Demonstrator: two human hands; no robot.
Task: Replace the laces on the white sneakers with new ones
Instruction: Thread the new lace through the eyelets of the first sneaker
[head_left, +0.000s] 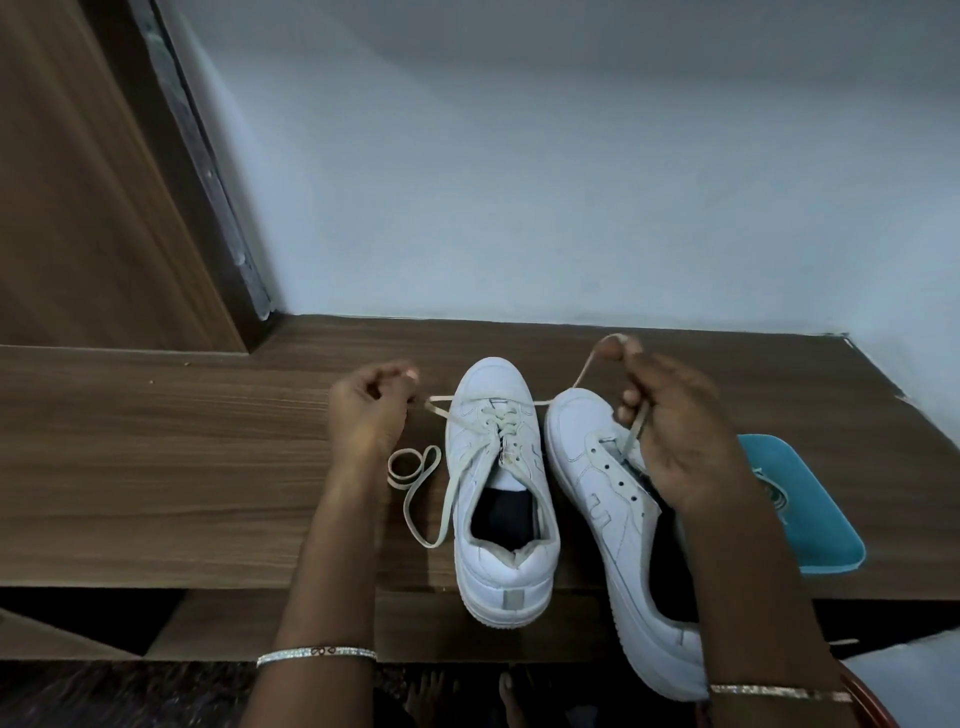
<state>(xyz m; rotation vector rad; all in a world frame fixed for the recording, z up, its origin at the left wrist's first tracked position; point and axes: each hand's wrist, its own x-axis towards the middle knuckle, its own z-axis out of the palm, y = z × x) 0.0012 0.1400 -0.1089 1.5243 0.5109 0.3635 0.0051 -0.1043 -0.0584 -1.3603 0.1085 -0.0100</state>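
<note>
While the right hand (675, 431) pinches flat lace (587, 365), the left hand (366, 410) seemingly does.

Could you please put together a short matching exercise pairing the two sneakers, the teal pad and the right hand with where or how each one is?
Things:
1. left sneaker
2. right sneaker
3. teal pad
4. right hand

States:
A. lies flat at the right end of the table
B. stands upright, front eyelets laced
C. holds a lace raised above the toes
D. tilted onto its side, empty eyelets showing

Pairs: 1-B, 2-D, 3-A, 4-C
</note>
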